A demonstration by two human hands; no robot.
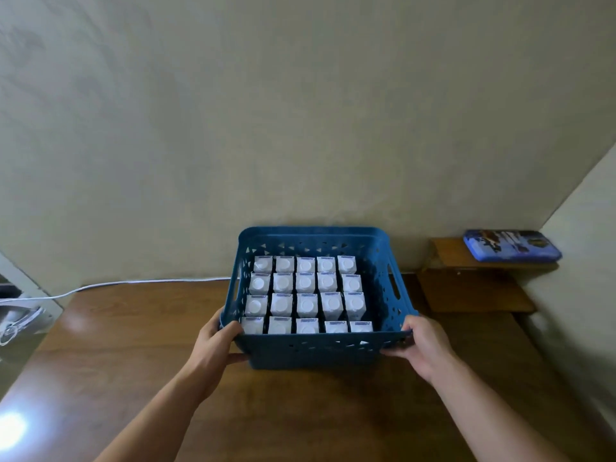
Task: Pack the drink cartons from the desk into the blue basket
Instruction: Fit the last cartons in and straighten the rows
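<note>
The blue basket point(313, 350) stands on the wooden desk point(110, 355) against the back wall. Inside it, several white drink cartons point(306, 283) stand upright in tight rows, their tops facing up. My left hand point(213, 348) grips the basket's near left corner, thumb over the rim and fingers under the wall. At the near right corner my right hand point(423, 346) holds the rim the same way. No carton lies loose on the desk in view.
A white cable point(133, 282) runs along the desk's back edge to the left. At the back right a small wooden shelf point(466, 288) carries a flat blue box point(511, 245). A side wall closes in on the right.
</note>
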